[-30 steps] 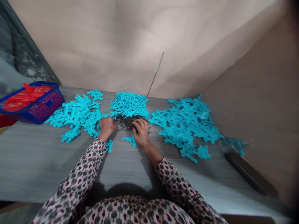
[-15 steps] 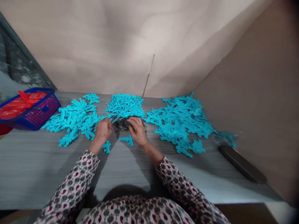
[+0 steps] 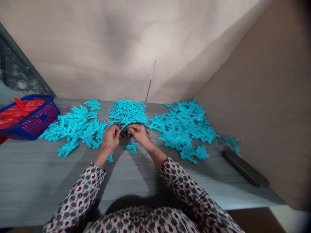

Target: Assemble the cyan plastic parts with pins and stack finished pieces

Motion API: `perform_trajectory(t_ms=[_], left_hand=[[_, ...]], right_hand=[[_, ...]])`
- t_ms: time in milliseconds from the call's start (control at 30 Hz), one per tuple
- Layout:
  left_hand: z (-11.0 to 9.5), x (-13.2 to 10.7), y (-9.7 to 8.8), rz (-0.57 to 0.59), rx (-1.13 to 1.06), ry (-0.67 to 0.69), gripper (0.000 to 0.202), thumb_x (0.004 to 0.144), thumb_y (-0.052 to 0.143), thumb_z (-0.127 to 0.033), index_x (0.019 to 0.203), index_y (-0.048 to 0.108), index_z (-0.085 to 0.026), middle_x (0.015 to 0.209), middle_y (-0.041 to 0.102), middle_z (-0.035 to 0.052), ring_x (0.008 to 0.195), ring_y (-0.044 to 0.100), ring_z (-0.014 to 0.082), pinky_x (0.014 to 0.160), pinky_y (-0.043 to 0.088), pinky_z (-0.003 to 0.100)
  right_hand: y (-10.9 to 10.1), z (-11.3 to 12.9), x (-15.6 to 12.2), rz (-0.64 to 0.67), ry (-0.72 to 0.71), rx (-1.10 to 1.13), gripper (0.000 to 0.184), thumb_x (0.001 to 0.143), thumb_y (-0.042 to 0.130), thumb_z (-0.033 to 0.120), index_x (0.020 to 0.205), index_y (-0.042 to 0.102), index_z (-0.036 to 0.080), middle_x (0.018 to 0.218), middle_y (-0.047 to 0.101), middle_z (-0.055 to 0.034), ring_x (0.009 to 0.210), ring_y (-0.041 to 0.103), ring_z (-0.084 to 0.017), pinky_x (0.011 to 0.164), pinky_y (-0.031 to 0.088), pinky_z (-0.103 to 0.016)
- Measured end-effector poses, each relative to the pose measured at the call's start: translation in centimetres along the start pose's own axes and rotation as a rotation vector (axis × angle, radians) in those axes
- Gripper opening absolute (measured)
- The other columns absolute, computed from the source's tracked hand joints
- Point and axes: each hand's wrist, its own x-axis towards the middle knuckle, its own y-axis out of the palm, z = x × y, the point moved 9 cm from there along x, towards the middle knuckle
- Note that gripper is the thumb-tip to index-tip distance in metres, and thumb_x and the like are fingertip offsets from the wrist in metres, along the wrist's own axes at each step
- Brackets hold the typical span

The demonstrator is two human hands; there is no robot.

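My left hand [image 3: 110,139] is closed in a pinch on a thin turquoise stick [image 3: 122,127] that points toward my right hand. My right hand [image 3: 138,133] is closed too, fingertips pressed together close to the stick's end; what it pinches is too small to name. Both hands hover just in front of a small heap of dark tiny parts [image 3: 126,131]. Behind that lies a pile of turquoise sticks [image 3: 127,111]. A single turquoise plastic piece [image 3: 130,147] lies on the grey table [image 3: 36,174] below my hands.
Piles of flat turquoise plastic pieces spread to the left [image 3: 75,127] and right [image 3: 184,129]. A blue basket [image 3: 29,123] with a red bag stands at far left. A dark long object [image 3: 245,168] lies at right. Walls close the back and right.
Both hands lifted off the dark heap and came together. My left hand now pinches a turquoise stick, and my right hand's fingers have closed near its end.
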Motion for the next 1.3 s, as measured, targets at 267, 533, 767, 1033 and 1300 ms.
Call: perform_trajectory(t_ms=[267, 533, 767, 1033, 1300], left_hand=[[2.0, -0.3, 1.0, -0.021, -0.483, -0.356, 0.006, 0.06, 0.066, -0.022, 0.064, 0.063, -0.018, 0.053, 0.056, -0.0048, 0.051, 0.048, 0.0108, 0.052, 0.035, 0.022], [2.9, -1.2, 3.1, -0.014, -0.714, -0.502, 0.023, 0.057, 0.075, -0.031, 0.073, 0.072, -0.014, 0.06, 0.069, 0.0024, 0.053, 0.06, 0.0141, 0.053, 0.045, 0.023], [2.3, -1.5, 5.6, 0.02, -0.782, -0.486, 0.031, 0.061, 0.076, -0.038, 0.078, 0.073, -0.012, 0.059, 0.069, 0.0036, 0.044, 0.053, 0.0098, 0.046, 0.041, 0.021], [0.7, -0.9, 4.2, -0.011, -0.694, -0.336, 0.005, 0.063, 0.068, -0.019, 0.066, 0.072, -0.017, 0.067, 0.068, 0.0012, 0.061, 0.057, 0.0123, 0.056, 0.043, 0.021], [0.4, -2.7, 6.0, 0.075, -0.7, -0.318, 0.006, 0.068, 0.064, -0.022, 0.07, 0.067, -0.017, 0.057, 0.06, -0.0021, 0.051, 0.053, 0.0112, 0.049, 0.04, 0.02]], right_hand=[[-1.9, 1.8, -1.2, -0.167, -0.176, -0.025, 0.012, 0.077, 0.067, 0.026, 0.068, 0.074, 0.021, 0.066, 0.06, -0.0013, 0.071, 0.056, -0.016, 0.067, 0.044, -0.027], [-3.8, 2.7, -3.8, -0.156, -0.221, -0.182, 0.02, 0.082, 0.057, 0.016, 0.087, 0.076, 0.02, 0.07, 0.059, -0.0021, 0.066, 0.055, -0.015, 0.061, 0.043, -0.026], [-3.9, 3.2, -4.7, -0.06, -0.207, -0.479, 0.02, 0.087, 0.055, 0.013, 0.086, 0.074, 0.018, 0.072, 0.062, -0.0037, 0.069, 0.057, -0.016, 0.065, 0.044, -0.026], [-0.8, 4.1, -5.0, 0.24, -0.158, -0.827, 0.023, 0.091, 0.049, 0.01, 0.094, 0.071, 0.014, 0.088, 0.067, -0.0096, 0.085, 0.061, -0.019, 0.078, 0.046, -0.027], [-0.6, 4.0, -5.3, 0.228, -0.117, -0.83, 0.021, 0.088, 0.05, 0.01, 0.091, 0.071, 0.014, 0.091, 0.069, -0.0109, 0.087, 0.061, -0.02, 0.08, 0.046, -0.028]])
